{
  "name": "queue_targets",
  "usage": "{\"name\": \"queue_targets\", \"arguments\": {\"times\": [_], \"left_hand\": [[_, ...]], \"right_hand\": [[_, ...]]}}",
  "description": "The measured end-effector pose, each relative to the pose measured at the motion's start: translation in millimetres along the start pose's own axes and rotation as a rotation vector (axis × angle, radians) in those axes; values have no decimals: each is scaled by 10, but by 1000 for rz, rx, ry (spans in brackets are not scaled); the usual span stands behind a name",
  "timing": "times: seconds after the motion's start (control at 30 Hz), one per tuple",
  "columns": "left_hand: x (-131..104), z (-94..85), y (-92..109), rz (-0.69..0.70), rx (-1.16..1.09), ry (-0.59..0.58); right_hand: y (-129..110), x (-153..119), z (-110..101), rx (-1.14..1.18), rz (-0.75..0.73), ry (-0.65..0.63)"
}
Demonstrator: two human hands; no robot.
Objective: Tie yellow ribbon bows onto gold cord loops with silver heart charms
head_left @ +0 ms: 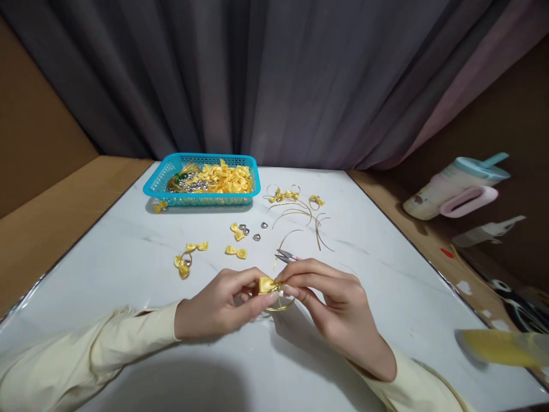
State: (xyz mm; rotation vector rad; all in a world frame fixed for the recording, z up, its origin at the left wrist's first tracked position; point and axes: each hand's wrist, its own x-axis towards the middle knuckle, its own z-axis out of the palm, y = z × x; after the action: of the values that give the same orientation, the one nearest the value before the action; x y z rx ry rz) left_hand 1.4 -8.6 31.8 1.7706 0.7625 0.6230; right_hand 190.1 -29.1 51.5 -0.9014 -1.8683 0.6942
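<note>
Between my hands, just above the white table, is a yellow ribbon bow (266,285) with a gold wire ring (281,309) hanging below it. My left hand (225,300) pinches the bow between thumb and fingers. From the other side, my right hand (332,294) has its thumb and fingertips closed at the bow's right end, where thin gold wire shows. Exactly how the wire passes through the bow is hidden by the fingertips. Small scissors (286,256) lie just beyond my right fingers, beside a loose curved gold wire (286,239).
A blue basket (199,200) holds yellow bows, silver charms and a gold wire bundle. Loose bows (236,252), silver charms (256,237) and cut wires (318,232) lie mid-table. Finished-looking bow rings (316,200) sit farther back. A lidded cup (450,191) stands at right.
</note>
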Motion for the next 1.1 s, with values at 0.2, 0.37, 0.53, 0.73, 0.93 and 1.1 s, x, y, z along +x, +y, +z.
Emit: {"name": "queue_targets", "arguments": {"times": [0.2,0.37,0.53,0.73,0.93,1.1], "left_hand": [[10,0,-29,-37,-93,-33],[12,-15,-34,-24,-80,-50],[9,-19,-57,-82,-237,-119],[15,-16,-68,-122,-312,-131],[24,-27,-11,-79,2,-52],[48,-56,25,-11,232,49]], "right_hand": [[14,3,2,4,-9,3],[14,13,-1,24,14,-18],[7,3,-5,39,3,-23],[20,6,-5,51,16,-38],[24,8,-3,55,20,-22],[28,-7,-4,30,46,-11]]}}
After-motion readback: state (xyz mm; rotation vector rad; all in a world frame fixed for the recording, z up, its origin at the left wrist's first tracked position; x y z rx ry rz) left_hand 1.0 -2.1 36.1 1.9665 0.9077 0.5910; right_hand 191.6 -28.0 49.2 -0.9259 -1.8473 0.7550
